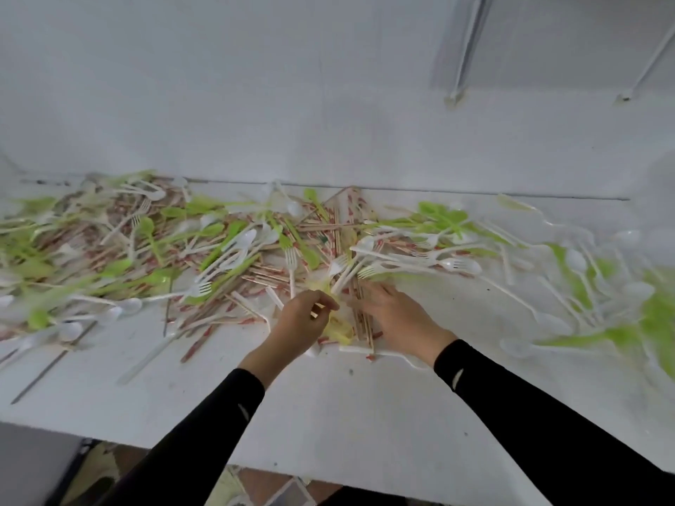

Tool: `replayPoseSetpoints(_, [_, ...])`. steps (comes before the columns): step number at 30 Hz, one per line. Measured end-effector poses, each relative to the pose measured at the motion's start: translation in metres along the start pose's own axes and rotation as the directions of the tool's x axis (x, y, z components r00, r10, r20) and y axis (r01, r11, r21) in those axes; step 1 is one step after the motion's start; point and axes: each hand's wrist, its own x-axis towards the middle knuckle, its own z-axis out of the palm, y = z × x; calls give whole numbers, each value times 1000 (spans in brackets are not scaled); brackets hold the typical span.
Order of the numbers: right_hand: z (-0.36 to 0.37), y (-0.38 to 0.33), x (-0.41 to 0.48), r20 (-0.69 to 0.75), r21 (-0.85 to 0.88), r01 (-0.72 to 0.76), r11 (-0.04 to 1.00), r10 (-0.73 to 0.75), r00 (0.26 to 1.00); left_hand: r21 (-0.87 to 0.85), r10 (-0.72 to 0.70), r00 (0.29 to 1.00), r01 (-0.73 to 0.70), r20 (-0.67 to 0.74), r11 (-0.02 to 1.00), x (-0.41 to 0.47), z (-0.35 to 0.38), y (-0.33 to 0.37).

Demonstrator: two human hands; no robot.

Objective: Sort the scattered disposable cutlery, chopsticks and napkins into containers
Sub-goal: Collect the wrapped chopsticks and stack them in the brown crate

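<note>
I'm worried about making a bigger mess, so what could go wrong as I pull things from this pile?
The left hand pinches a yellow piece tangled among white forks; lifting it may drag them along. The chopsticks under the right hand lie loose and crossed, so a sweep could scatter them toward the table edge.

We count one counter point(328, 414). On it lie white forks point(199, 288), white spoons point(248, 237), green spoons point(147, 225) and wrapped chopsticks point(328, 228). Each kind has too many, too tangled, for us to count. We see one yellow thing point(340, 328). We count two grips, the left grip point(303, 323) and the right grip point(398, 315), and two black sleeves point(204, 443).
</note>
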Motion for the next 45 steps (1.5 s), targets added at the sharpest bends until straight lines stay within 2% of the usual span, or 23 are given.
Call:
replayPoseSetpoints(3, [6, 11, 15, 74, -249, 134, 959, -119, 990, 16, -18, 999, 19, -36, 1000, 0, 7, 13])
replayPoseSetpoints(6, [14, 25, 29, 36, -378, 202, 904, -203, 978, -34, -8, 998, 6, -65, 999, 0, 15, 23])
replayPoseSetpoints(9, [13, 39, 32, -97, -375, 284, 882, -343, 934, -92, -30, 997, 23, -74, 996, -8, 24, 31])
replayPoseSetpoints(11, [14, 48, 30, -225, -317, 389, 865, -467, 855, -91, -94, 992, 87, -82, 992, -15, 27, 35])
replayPoseSetpoints(13, [12, 54, 26, -324, -218, 464, 859, -512, 795, -146, -150, 986, 138, -74, 980, -22, 27, 38])
replayPoseSetpoints(15, [7, 57, 22, -399, -62, 476, 877, -458, 794, -208, -168, 986, 163, -7, 964, -28, 29, 37])
replayPoseSetpoints(17, [-1, 56, 15, -461, 187, 421, 887, -299, 836, -188, -132, 989, 143, 69, 972, -33, 34, 33])
replayPoseSetpoints(19, [-13, 52, 12, -490, 414, 329, 849, -97, 867, -75, -58, 997, 63, 60, 995, -34, 39, 26])
replayPoseSetpoints(21, [-26, 47, 12, -518, 504, 313, 805, -8, 855, 57, 35, 999, -36, 26, 998, -29, 43, 16])
replayPoseSetpoints(23, [-36, 45, 13, -517, 500, 331, 800, -31, 855, 167, 69, 996, -78, 59, 983, -22, 45, 4])
replayPoseSetpoints(24, [-40, 46, 13, -456, 498, 313, 809, -64, 888, 219, 58, 994, -76, 89, 973, -18, 43, -1])
replayPoseSetpoints(26, [-41, 45, 11, -235, 505, 222, 834, -115, 965, 281, 25, 987, -69, 158, 957, -11, 36, -7])
replayPoseSetpoints(27, [-38, 46, 11, -136, 480, 191, 856, -143, 980, 299, -13, 978, -52, 211, 953, -9, 31, -8])
replayPoseSetpoints(30, [-20, 54, 13, 0, 288, 208, 935, -217, 976, 324, -75, 948, -30, 308, 946, -1, 21, -14])
replayPoseSetpoints(33, [-3, 60, 15, 65, 128, 224, 966, -234, 970, 330, 40, 966, -126, 256, 936, 5, 12, -23])
replayPoseSetpoints(36, [11, 60, 17, 11, 89, 264, 961, -266, 964, 447, 239, 960, -279, 144, 850, 6, 9, -27])
replayPoseSetpoints(40, [18, 65, 23, -144, 45, 324, 945, -315, 938, 549, 378, 919, -376, 115, 746, 9, 15, -21])
replayPoseSetpoints(45, [5, 76, 22, -384, 269, 290, 919, -174, 907, 434, 494, 868, -424, -57, 795, 15, 23, 0])
